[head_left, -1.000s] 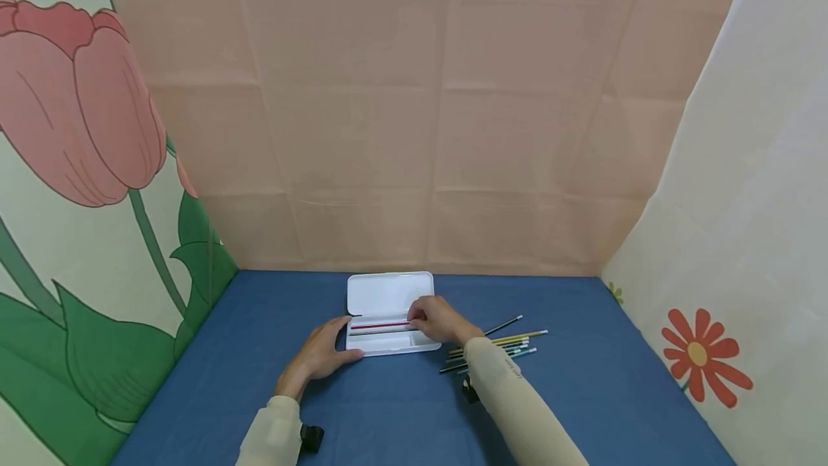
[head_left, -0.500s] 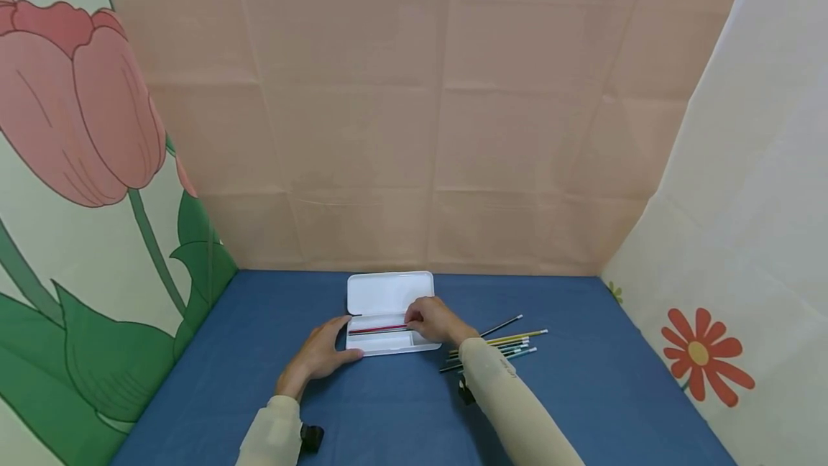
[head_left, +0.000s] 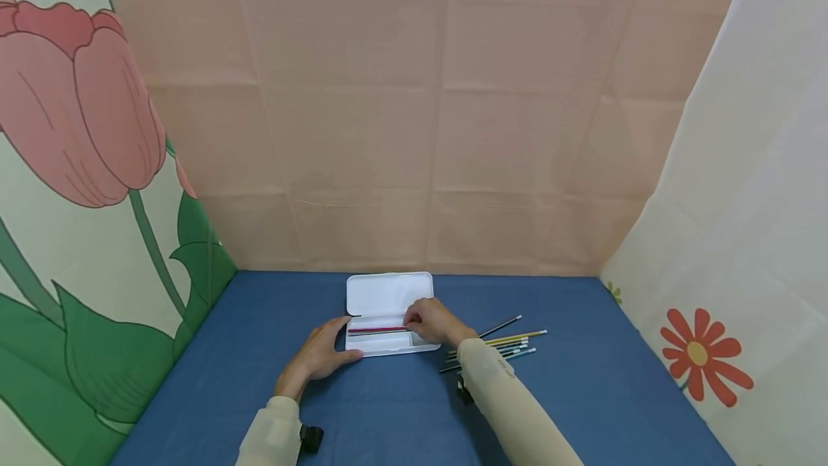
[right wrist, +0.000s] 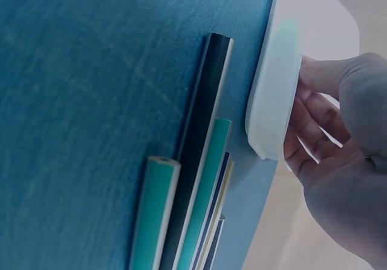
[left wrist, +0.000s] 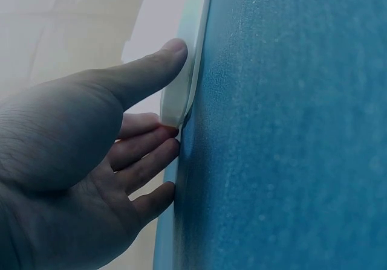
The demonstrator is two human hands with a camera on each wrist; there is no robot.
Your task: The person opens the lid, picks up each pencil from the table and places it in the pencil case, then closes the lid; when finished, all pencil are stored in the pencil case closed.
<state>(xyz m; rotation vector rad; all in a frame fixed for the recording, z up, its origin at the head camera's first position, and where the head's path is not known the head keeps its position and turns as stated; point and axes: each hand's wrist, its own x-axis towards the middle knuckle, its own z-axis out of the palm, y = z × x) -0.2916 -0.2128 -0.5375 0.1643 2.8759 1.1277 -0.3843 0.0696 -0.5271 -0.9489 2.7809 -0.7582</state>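
Observation:
A white pencil case (head_left: 382, 345) lies on the blue cloth in the head view, its lid (head_left: 388, 293) tipped back. My left hand (head_left: 320, 351) holds the case's left end, thumb against the near wall and fingers round the corner, as the left wrist view shows. Inside the case lies a red pencil (head_left: 378, 329), pointing left to right. My right hand (head_left: 436, 320) pinches its right end; the fingertips dip behind the case wall (right wrist: 277, 95) in the right wrist view, which hides the pencil there. A thin dark line runs beside the red pencil, too small to identify.
Several loose pencils (head_left: 517, 340), yellow, green and dark, lie in a pile right of the case, partly beneath my right forearm. Blue cloth (head_left: 382, 408) covers the table, with a tan backdrop (head_left: 420, 128) behind it and printed panels at both sides.
The red pencil has shifted slightly toward me inside the case, and my right hand has slid a little left with it. My left hand stays where it was.

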